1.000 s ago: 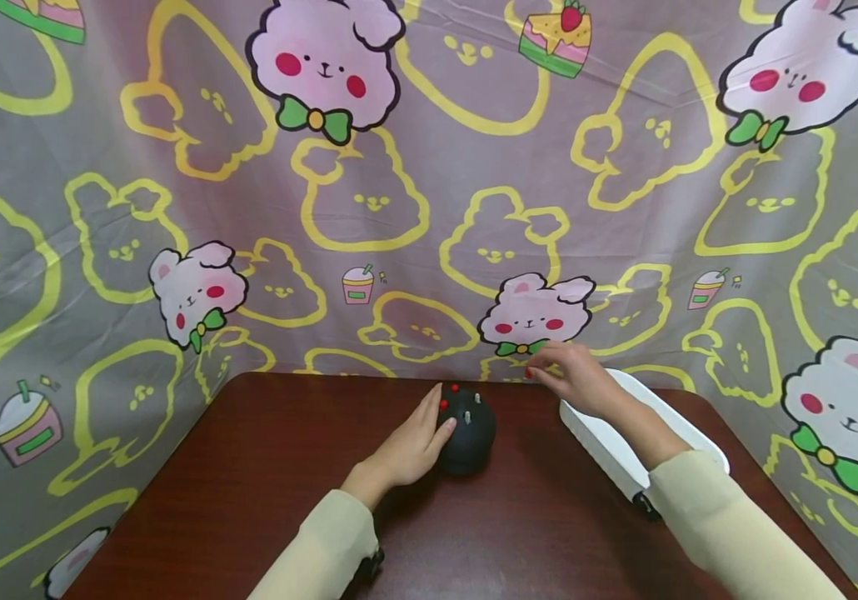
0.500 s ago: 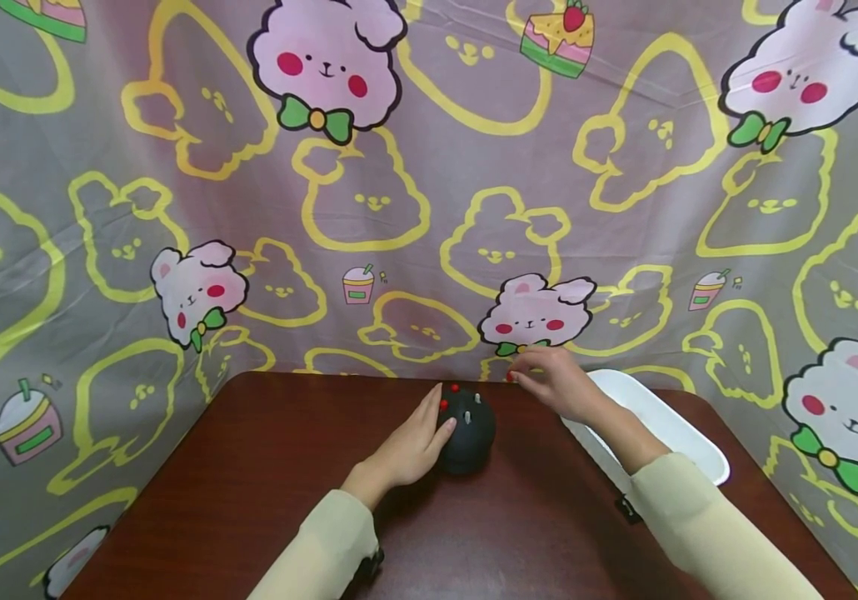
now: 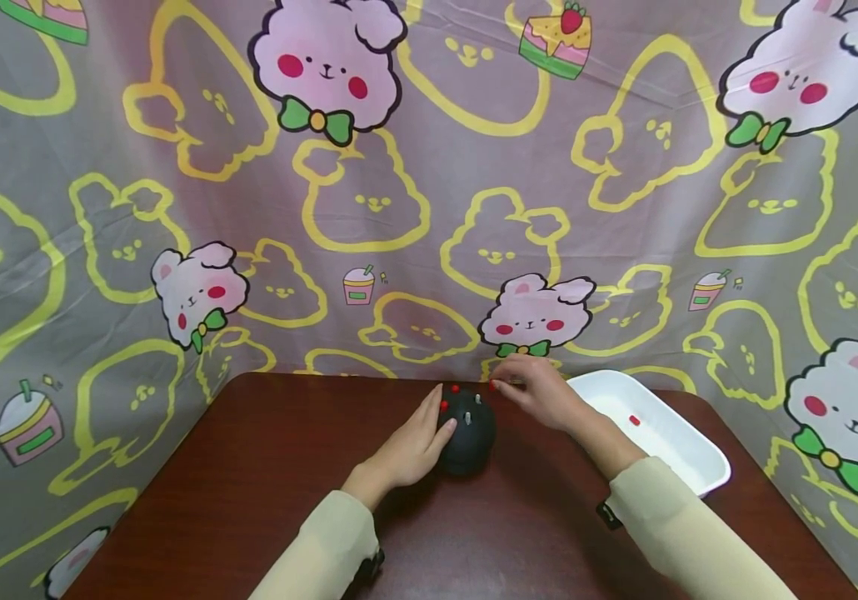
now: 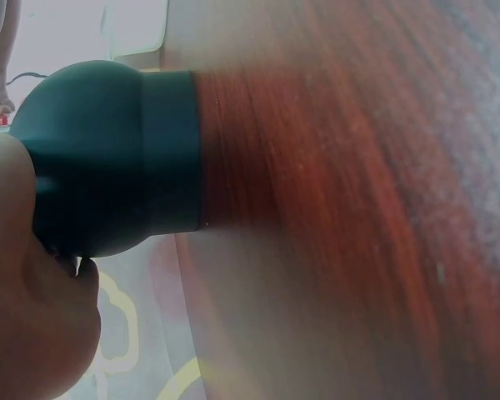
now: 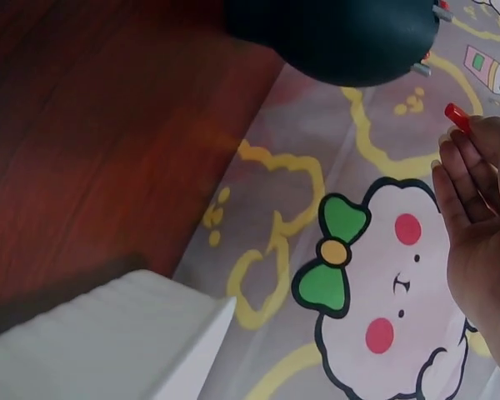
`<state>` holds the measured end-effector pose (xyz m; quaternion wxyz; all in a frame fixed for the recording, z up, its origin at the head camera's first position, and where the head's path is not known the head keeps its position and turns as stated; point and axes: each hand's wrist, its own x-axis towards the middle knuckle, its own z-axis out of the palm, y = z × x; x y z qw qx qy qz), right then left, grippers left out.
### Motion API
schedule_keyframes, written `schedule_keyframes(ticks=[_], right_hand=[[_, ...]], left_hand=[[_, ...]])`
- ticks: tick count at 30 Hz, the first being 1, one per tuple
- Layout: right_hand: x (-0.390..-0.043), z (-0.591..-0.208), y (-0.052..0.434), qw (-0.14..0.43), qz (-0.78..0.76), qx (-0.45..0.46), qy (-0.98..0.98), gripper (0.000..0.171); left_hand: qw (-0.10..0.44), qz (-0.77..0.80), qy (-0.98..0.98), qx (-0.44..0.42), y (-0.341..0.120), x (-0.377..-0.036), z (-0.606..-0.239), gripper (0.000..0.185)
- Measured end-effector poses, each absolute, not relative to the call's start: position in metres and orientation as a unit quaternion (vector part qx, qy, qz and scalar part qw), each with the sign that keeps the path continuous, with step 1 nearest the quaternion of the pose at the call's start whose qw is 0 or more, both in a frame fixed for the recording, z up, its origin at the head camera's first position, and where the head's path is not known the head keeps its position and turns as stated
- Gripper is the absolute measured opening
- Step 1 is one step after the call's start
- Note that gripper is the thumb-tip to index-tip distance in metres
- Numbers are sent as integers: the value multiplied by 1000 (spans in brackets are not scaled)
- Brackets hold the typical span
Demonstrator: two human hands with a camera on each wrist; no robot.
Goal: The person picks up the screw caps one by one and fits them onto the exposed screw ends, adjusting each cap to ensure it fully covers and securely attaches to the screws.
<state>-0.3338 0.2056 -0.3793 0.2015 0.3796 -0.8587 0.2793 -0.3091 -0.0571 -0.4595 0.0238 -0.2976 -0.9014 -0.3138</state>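
1. A matte black, rounded rubbery dome holder (image 3: 466, 435) stands on the glossy reddish-brown wooden bench (image 3: 264, 492), with small red pegs (image 3: 454, 389) stuck in its top.
2. The left hand (image 3: 408, 446) rests against the dome's left side, fingers (image 3: 436, 433) straight.
3. The right hand (image 3: 541, 390) hovers just right of the dome, fingers (image 5: 462, 171) pinching a small red plastic peg (image 5: 457, 117).
4. Right of the dome lies a smooth white rectangular tray (image 3: 687, 467).
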Motion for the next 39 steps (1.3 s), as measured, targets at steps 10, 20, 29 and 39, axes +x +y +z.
schedule_keyframes(ticks=[10,20,29,39], right_hand=[[-335,-387,194,189,297,385,-853,10],[-338,-392,192,180,296,392,-852,6],[-340,-398,187,172,274,407,-854,5],[-335,-397,183,137,280,383,-869,6]], left_hand=[[21,-312,-902,-298,-58,-309,-458,77],[20,-310,-902,-300,-57,-311,-458,77],[19,-318,-899,-301,-58,-312,-460,77],[15,-310,-903,-297,-59,-314,-463,78]])
